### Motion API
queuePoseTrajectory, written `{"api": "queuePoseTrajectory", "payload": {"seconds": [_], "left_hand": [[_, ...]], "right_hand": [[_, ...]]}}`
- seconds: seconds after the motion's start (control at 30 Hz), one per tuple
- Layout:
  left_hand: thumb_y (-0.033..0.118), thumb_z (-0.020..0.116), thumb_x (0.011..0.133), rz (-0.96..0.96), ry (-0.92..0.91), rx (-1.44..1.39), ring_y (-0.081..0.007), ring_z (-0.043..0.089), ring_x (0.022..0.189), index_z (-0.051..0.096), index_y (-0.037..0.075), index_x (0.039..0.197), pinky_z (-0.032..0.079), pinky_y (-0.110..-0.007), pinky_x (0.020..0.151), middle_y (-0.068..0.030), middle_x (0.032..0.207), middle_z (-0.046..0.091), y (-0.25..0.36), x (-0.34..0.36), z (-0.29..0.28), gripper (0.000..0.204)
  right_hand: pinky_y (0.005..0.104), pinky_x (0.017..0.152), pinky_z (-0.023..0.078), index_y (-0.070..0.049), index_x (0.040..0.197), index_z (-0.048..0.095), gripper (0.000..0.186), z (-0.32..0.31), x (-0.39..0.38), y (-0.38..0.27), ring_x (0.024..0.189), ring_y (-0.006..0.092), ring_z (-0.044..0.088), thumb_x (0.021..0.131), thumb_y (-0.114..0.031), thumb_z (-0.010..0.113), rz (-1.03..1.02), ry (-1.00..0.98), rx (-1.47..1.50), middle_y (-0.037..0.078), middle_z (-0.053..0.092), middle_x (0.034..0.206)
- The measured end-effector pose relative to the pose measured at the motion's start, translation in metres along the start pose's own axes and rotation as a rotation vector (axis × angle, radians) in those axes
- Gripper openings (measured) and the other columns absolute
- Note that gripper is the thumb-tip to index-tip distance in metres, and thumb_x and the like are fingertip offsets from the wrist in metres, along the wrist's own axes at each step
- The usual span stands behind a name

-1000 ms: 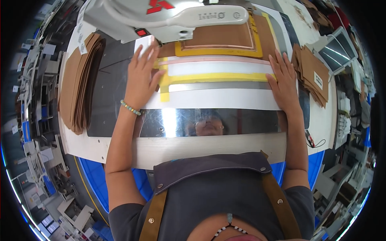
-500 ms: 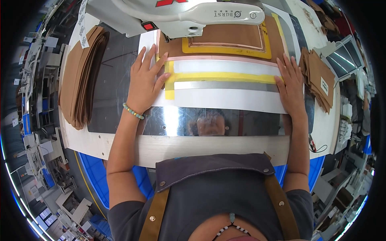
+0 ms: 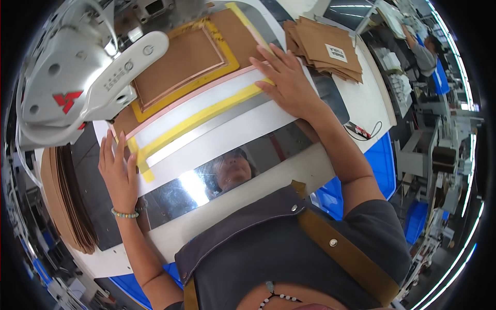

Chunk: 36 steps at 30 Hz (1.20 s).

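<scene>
A white template sheet point(image 3: 170, 173), crossed by yellow tape point(image 3: 206, 119) and a pink strip, lies on the shiny metal plate point(image 3: 279, 150). On its far part is a brown panel point(image 3: 238, 39), with a yellow-edged frame point(image 3: 227, 61) over it. My left hand point(image 3: 120, 173) rests on the template's left edge, fingers stretched out, a beaded bracelet at the wrist. My right hand point(image 3: 289, 85) lies flat with fingers spread on the right edge, next to the end of the tape. Neither hand grips anything.
A white sewing machine head point(image 3: 67, 85) overhangs the template at the far left. Brown panels stand stacked point(image 3: 64, 201) at the left; more brown pieces point(image 3: 325, 46) lie at the right. Red-handled snips point(image 3: 360, 132) lie near the right table edge, above a blue bin point(image 3: 380, 165).
My view has turned to the right, so the table appears tilted and the machine head sits further left. The fingers of my left hand are closer together. Both hands stay on the template's edges.
</scene>
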<state>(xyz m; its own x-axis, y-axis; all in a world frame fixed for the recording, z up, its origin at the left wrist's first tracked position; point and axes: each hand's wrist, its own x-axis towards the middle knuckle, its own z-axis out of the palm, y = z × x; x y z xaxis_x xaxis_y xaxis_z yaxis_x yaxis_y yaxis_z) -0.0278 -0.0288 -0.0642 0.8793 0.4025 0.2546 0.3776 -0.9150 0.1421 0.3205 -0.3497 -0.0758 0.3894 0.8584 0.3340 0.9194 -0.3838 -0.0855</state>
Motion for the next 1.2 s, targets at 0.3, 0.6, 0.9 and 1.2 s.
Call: {"api": "queuePoseTrajectory", "payload": {"seconds": [0.3,0.6,0.9,1.2], "left_hand": [[0.030,0.058,0.106,0.008,-0.011,-0.016,-0.0367,0.037,0.156,0.057,0.015,0.156,0.028,-0.052,0.125,-0.0136,0.168,0.044,-0.001,-0.002,0.006,0.052],[0.030,0.058,0.107,0.002,0.003,0.001,-0.0367,0.036,0.156,0.056,0.018,0.157,0.027,-0.052,0.126,-0.0129,0.168,0.043,-0.001,0.001,0.005,0.051],[0.027,0.063,0.104,-0.007,0.020,0.020,-0.0373,0.038,0.156,0.057,0.017,0.156,0.028,-0.051,0.125,-0.0138,0.167,0.045,-0.001,-0.003,0.001,0.053],[0.019,0.060,0.105,0.067,0.016,-0.051,-0.0402,0.039,0.153,0.051,0.009,0.158,0.031,-0.052,0.124,-0.0159,0.164,0.047,-0.001,0.014,-0.005,0.054]], "right_hand": [[0.0430,0.104,0.051,-0.011,0.125,0.076,0.031,-0.076,0.013,0.044,0.126,0.0313,0.064,0.103,-0.030,0.066,0.074,0.336,0.121,0.007,0.071,0.136],[0.0351,0.076,0.047,-0.005,0.095,0.066,0.022,-0.092,-0.034,0.194,0.082,0.0182,0.058,0.094,-0.023,0.078,0.526,-0.143,0.387,0.004,0.061,0.085],[0.0315,0.080,0.049,-0.004,0.102,0.069,0.019,-0.117,0.083,0.098,0.085,0.0133,0.063,0.100,-0.022,0.074,0.084,0.017,0.415,0.003,0.067,0.089],[0.0428,0.090,0.056,-0.008,0.112,0.078,0.017,0.013,0.194,-0.073,0.101,0.0308,0.071,0.097,-0.013,0.071,-0.304,-0.111,0.416,0.011,0.075,0.106]]}}
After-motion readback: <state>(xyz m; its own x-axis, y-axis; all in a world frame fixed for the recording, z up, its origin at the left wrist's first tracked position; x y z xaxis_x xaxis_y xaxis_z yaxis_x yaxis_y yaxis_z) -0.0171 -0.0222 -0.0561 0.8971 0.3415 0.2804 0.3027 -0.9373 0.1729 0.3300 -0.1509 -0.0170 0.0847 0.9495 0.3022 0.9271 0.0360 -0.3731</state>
